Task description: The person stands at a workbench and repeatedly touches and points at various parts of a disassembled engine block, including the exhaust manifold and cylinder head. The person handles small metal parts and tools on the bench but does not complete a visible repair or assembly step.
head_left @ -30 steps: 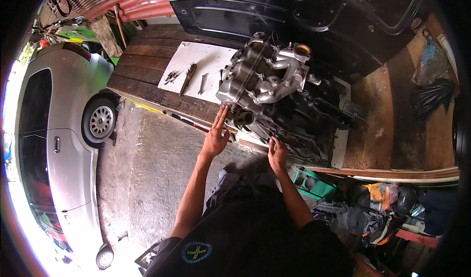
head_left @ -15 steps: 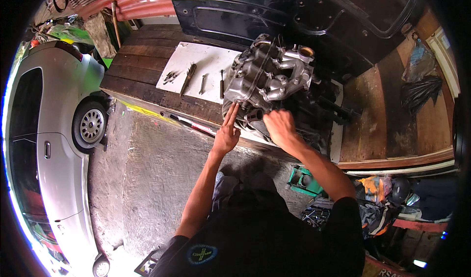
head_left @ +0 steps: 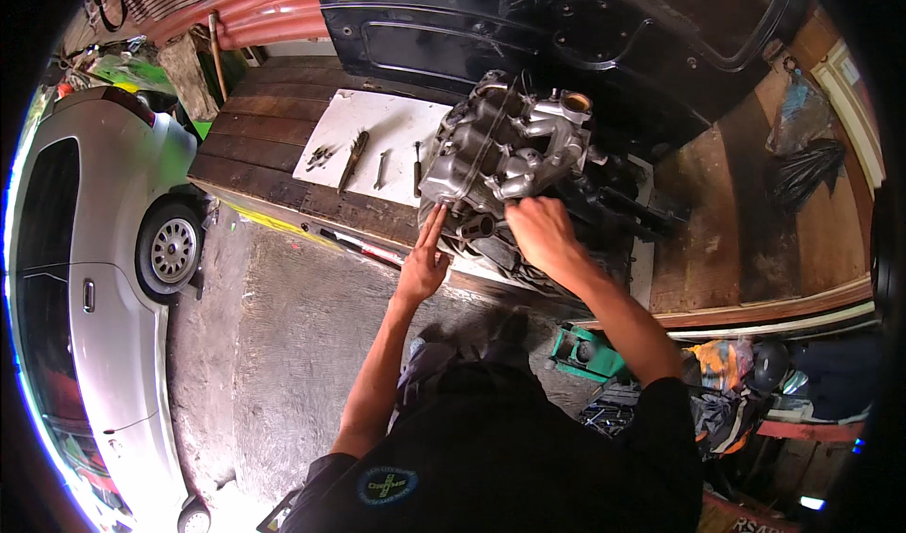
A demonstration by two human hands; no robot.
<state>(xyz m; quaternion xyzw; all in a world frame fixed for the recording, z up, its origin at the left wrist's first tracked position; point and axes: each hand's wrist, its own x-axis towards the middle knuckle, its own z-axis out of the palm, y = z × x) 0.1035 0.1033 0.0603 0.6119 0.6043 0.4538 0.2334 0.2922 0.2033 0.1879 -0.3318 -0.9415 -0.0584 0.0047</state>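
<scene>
A grey metal engine [head_left: 472,146] with pipe-like intake branches [head_left: 564,146] stands on a white board at the bench's front edge. My left hand [head_left: 425,267] rests at its near left corner, two fingers stretched out together against the metal, the others bent. Curled closed, my right hand [head_left: 545,234] is at the engine's near side, just right of a short round pipe opening [head_left: 477,227]. Whatever those fingers grip is hidden beneath the hand. Left of the engine lie a dark-handled tool [head_left: 417,169], a spanner [head_left: 381,169] and a long dark tool [head_left: 354,162].
Several small metal parts [head_left: 321,157] lie on the white board [head_left: 326,127] over the wooden bench [head_left: 255,118]. A black vehicle panel [head_left: 425,47] leans behind. A silver car [head_left: 113,297] stands at left; a green case [head_left: 585,352] sits on the floor near the bench.
The whole view has shifted slightly. My right hand has moved a little farther in and to the right along the engine's near side. My left hand stays against the near left corner.
</scene>
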